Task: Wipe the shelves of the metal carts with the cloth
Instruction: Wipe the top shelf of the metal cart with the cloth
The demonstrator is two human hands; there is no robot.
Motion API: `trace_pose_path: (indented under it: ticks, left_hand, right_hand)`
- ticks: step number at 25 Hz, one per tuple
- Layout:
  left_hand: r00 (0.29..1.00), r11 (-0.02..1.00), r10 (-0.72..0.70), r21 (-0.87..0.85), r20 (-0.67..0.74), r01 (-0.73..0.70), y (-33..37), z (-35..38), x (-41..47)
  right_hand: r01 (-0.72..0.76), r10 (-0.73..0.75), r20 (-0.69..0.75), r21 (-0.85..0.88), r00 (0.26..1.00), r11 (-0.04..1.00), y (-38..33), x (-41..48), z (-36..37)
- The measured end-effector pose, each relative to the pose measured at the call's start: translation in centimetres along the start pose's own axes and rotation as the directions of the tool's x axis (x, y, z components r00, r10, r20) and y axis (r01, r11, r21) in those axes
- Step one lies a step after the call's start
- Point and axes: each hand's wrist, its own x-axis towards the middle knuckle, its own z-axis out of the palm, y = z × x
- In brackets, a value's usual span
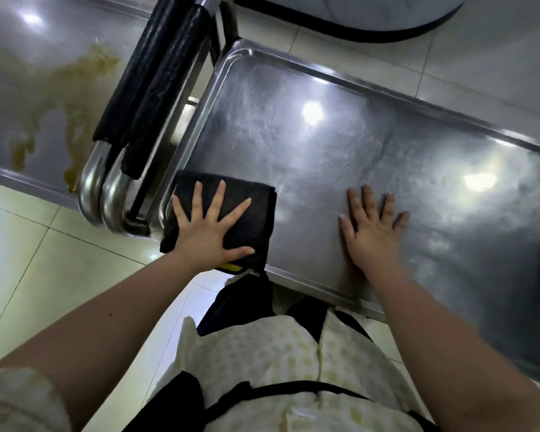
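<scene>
**Cloth down on one cart, a spill waiting on the other**

A person leans over the steel shelf (325, 145) of the nearer cart. The left hand (209, 227) is pressed flat on a folded black cloth (261, 213) at that shelf's near corner, hard by the padded handles (156, 73). The grip there is apart, with fingers splayed straight on the fabric, not curled round it. The right hand (371, 232) is likewise open, palm down on bare metal further along the same shelf, holding nothing. This shelf shows dull smears and glare but no obvious dirt, so it looks either largely wiped or little soiled. Across the handles from it, the second cart's shelf (19, 145) carries a broad yellow-brown spill (75, 88), seemingly untouched. On that showing the job is well short of finished, and any lower shelves are hidden.
</scene>
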Motion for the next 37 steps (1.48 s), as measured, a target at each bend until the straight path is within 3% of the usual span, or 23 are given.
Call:
trace_pose_path:
  ticks: [4, 9, 13, 16, 19, 21, 23, 24, 29, 33, 37]
  left_hand:
    - [0.988, 0.992, 0.124, 0.049, -0.09, -0.12, 8.7, 1.0, 1.0]
    - [0.976, 0.977, 0.21, 0.057, -0.064, -0.206, 24.3, 1.4, 2.9]
    - [0.968, 0.968, 0.25, 0.038, -0.001, -0.25, 34.3, 1.4, 4.3]
    - [0.962, 0.962, 0.27, -0.044, 0.044, -0.268, 38.8, 0.5, 4.8]
    - [0.994, 0.952, 0.088, -0.288, -0.072, -0.105, 36.2, -0.9, 5.4]
    - [0.989, 0.936, -0.063, -0.351, -0.134, 0.012, 31.9, -1.7, 6.5]
    - [0.986, 0.94, -0.077, -0.34, -0.147, 0.023, 28.5, -2.1, 8.2]
    - [0.988, 0.951, -0.037, -0.309, -0.151, -0.012, 27.7, -2.3, 9.2]
    - [0.982, 0.981, 0.173, -0.076, -0.082, -0.179, 29.9, -3.4, 14.8]
    - [0.983, 0.983, 0.172, 0.071, -0.063, -0.168, 31.5, -3.9, 19.1]
    - [0.974, 0.981, 0.192, 0.059, -0.123, -0.186, 31.1, -2.8, 19.8]
  right_hand:
    - [-0.048, 0.048, 0.023, -0.023, 0.999, 0.999, 8.4, -2.0, -0.1]
    - [-0.09, 0.091, -0.021, 0.063, 0.996, 0.994, 15.3, -3.3, -0.9]
    - [-0.161, 0.201, -0.114, 0.288, 0.973, 0.944, 20.5, -4.5, -1.8]
    - [-0.125, 0.19, -0.135, 0.386, 0.972, 0.914, 23.1, -5.6, -1.7]
    - [-0.074, 0.125, -0.117, 0.369, 0.985, 0.927, 22.2, -5.5, -1.4]
    - [0.07, -0.039, -0.129, 0.246, 0.991, 0.967, 19.0, -4.9, -1.0]
    - [0.191, -0.178, -0.115, 0.113, 0.977, 0.975, 15.2, -4.4, 0.1]
    - [0.184, -0.178, -0.093, 0.071, 0.98, 0.98, 13.7, -4.2, 0.7]
    - [0.092, -0.087, -0.069, 0.083, 0.994, 0.992, 16.5, -3.2, 1.2]
    - [-0.158, 0.17, -0.135, 0.092, 0.976, 0.983, 27.2, -1.1, 0.0]
    - [-0.325, 0.328, -0.063, 0.058, 0.942, 0.944, 34.0, 0.9, -1.9]
